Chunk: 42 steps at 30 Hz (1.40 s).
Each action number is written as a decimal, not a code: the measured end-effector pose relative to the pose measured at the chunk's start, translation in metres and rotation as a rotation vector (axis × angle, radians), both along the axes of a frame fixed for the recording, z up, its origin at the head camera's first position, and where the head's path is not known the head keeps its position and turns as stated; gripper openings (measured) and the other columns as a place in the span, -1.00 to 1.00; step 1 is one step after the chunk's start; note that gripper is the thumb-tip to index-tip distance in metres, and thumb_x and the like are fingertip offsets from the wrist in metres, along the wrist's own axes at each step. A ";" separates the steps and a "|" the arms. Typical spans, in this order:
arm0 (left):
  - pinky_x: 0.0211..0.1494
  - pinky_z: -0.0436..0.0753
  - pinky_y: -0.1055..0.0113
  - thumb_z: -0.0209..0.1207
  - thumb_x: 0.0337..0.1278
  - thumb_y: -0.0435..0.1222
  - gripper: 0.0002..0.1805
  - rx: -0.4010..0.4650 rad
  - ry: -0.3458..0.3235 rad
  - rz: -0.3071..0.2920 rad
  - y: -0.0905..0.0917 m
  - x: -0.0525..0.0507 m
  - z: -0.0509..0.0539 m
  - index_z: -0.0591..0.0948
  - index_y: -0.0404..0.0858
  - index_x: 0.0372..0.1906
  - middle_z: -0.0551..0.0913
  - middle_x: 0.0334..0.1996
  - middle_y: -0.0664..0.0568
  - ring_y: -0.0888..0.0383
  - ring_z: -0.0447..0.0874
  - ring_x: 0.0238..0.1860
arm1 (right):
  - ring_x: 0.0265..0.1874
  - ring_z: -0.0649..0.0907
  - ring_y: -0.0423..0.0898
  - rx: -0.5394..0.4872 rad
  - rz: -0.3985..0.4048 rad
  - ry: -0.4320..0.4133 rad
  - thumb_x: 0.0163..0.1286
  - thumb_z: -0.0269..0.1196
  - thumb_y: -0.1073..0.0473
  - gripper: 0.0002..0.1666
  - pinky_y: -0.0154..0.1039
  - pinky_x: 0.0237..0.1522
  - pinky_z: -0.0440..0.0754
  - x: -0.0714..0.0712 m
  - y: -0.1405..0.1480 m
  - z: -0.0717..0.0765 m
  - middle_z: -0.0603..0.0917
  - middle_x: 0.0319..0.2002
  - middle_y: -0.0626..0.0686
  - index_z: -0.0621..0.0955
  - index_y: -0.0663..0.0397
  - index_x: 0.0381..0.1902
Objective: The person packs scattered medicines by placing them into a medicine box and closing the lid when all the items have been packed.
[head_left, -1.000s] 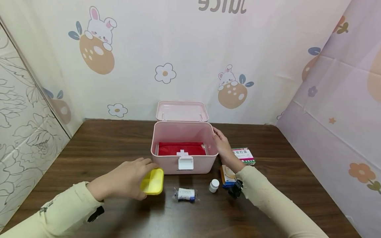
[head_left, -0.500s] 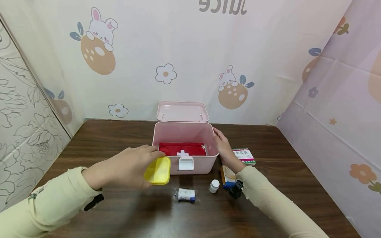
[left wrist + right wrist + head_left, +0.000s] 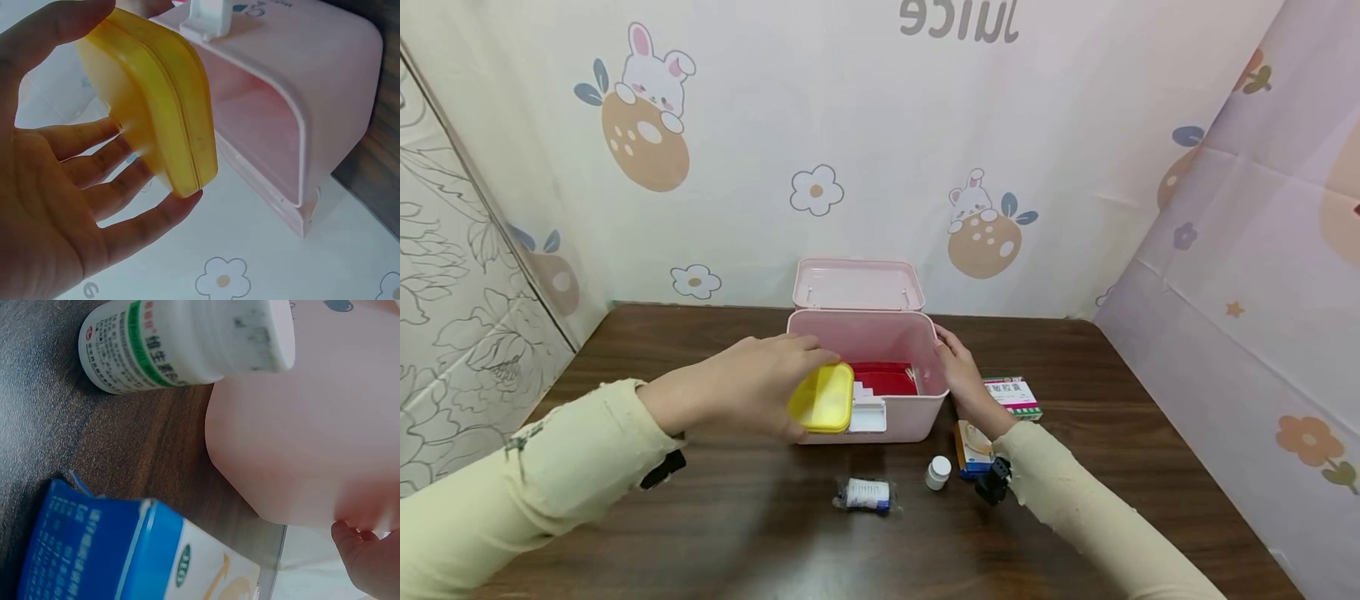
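In the head view my left hand [image 3: 748,385] grips a yellow plastic case [image 3: 823,398] by its edges, thumb on one side and fingers on the other. The case is tilted and held at the front left of an open pink medicine box [image 3: 910,417], partly covering its opening. A red zip pouch [image 3: 887,379] lies inside the box. My right hand [image 3: 967,382] holds the box's right side near the rim; some fingers are hidden. In the left wrist view the yellow case [image 3: 169,106] is apart from the pink box [image 3: 325,81].
A wrapped bandage roll [image 3: 867,495] and a white pill bottle [image 3: 937,472] stand in front of the box. Beside my right forearm are a blue-and-white carton [image 3: 972,450] and a white-and-green medicine carton [image 3: 1015,396]. The box's lid [image 3: 859,285] stands open at the back.
My left hand has carried the yellow case up and to the right, from left of the box to its front rim. The right hand and the box have stayed in place.
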<state>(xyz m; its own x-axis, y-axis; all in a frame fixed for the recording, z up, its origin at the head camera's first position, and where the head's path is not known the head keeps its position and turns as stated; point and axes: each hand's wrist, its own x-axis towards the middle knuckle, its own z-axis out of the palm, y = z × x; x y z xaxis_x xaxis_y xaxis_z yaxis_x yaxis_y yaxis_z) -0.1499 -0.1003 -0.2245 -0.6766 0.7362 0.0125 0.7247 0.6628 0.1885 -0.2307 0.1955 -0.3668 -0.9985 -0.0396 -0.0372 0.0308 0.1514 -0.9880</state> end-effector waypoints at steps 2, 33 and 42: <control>-0.09 0.65 0.03 0.51 -0.20 -0.19 -0.23 -0.014 -0.024 0.011 0.005 -0.007 0.004 0.53 -0.25 0.25 0.58 0.09 -0.06 0.02 0.55 -0.05 | 0.41 0.29 0.24 -0.003 0.002 0.001 0.67 -0.18 0.12 -0.41 0.17 0.37 0.30 0.001 -0.001 -0.001 0.22 0.48 0.27 0.14 0.14 0.56; 0.07 0.50 0.15 0.38 -0.15 -0.31 -0.20 0.001 -0.230 0.134 0.041 -0.113 -0.005 0.45 -0.42 0.34 0.55 0.02 -0.17 -0.05 0.45 -0.03 | 0.40 0.30 0.25 0.024 -0.009 0.003 0.67 -0.17 0.11 -0.41 0.18 0.36 0.31 0.000 0.002 -0.001 0.22 0.49 0.27 0.14 0.13 0.56; 0.18 0.50 0.15 0.40 -0.07 -0.31 -0.15 -0.027 -0.327 0.203 0.052 -0.127 -0.020 0.37 -0.34 0.43 0.51 0.16 -0.14 -0.04 0.43 0.07 | 0.40 0.31 0.23 -0.013 -0.010 0.010 0.67 -0.16 0.12 -0.42 0.18 0.38 0.29 0.000 -0.001 0.000 0.25 0.47 0.26 0.17 0.15 0.55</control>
<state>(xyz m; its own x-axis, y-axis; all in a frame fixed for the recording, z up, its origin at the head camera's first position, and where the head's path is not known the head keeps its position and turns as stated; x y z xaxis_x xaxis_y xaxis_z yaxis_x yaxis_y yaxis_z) -0.2768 -0.0480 -0.2449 -0.7734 0.5842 -0.2461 0.4829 0.7944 0.3684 -0.2305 0.1943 -0.3664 -0.9992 -0.0298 -0.0267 0.0224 0.1387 -0.9901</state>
